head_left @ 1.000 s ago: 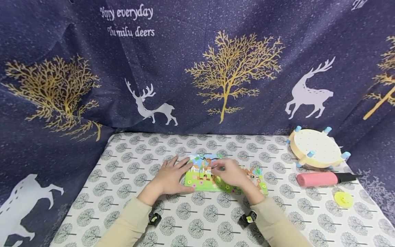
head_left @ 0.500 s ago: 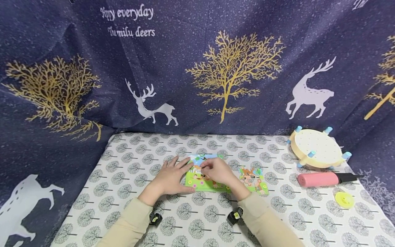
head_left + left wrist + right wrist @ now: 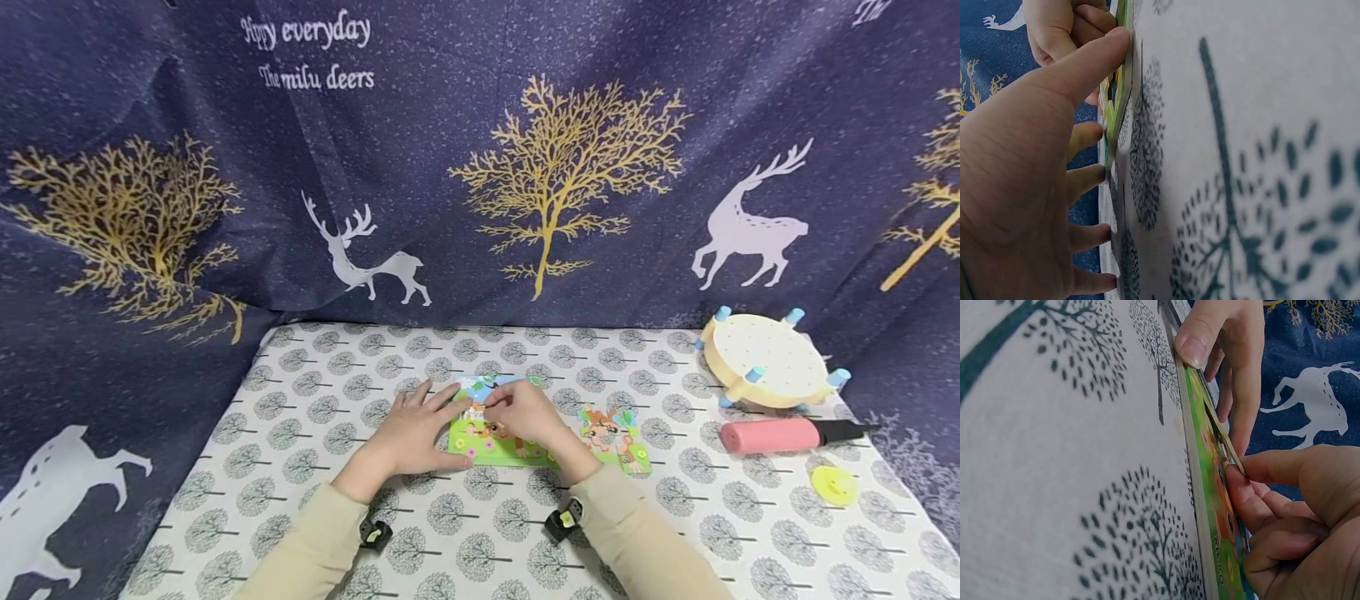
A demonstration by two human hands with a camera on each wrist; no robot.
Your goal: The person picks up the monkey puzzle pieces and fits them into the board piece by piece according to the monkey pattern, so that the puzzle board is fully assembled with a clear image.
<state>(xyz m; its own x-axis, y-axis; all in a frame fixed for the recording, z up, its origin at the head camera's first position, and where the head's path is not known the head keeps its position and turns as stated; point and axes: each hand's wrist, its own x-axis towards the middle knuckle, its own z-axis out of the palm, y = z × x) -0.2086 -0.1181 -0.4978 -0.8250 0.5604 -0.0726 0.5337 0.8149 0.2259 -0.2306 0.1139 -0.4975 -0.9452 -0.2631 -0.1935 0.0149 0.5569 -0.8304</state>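
A colourful jigsaw puzzle board (image 3: 487, 454) with a cartoon animal scene lies on the table. My left hand (image 3: 411, 429) rests at its left side, fingers spread, the thumb on the near edge. In the left wrist view the left thumb (image 3: 1094, 62) presses along the board's rim. Over the middle of the board, my right hand (image 3: 528, 412) pinches a thin puzzle piece (image 3: 1230, 449) between thumb and forefinger. The right wrist view shows this piece edge-on, tilted up from the board; its printed face is hidden. Joined puzzle pieces (image 3: 613, 437) with an animal's face lie to the right.
At the far right stands a round cream pegged toy (image 3: 768, 358) with blue ends. In front of it lie a pink hand pump (image 3: 772, 436) with a black nozzle and a yellow disc (image 3: 834, 485). A dark printed curtain (image 3: 480, 167) hangs behind the cloth-covered table.
My right hand has moved left across the board, uncovering the joined pieces on the right; in the last half second it has barely shifted. My left hand has stayed in place.
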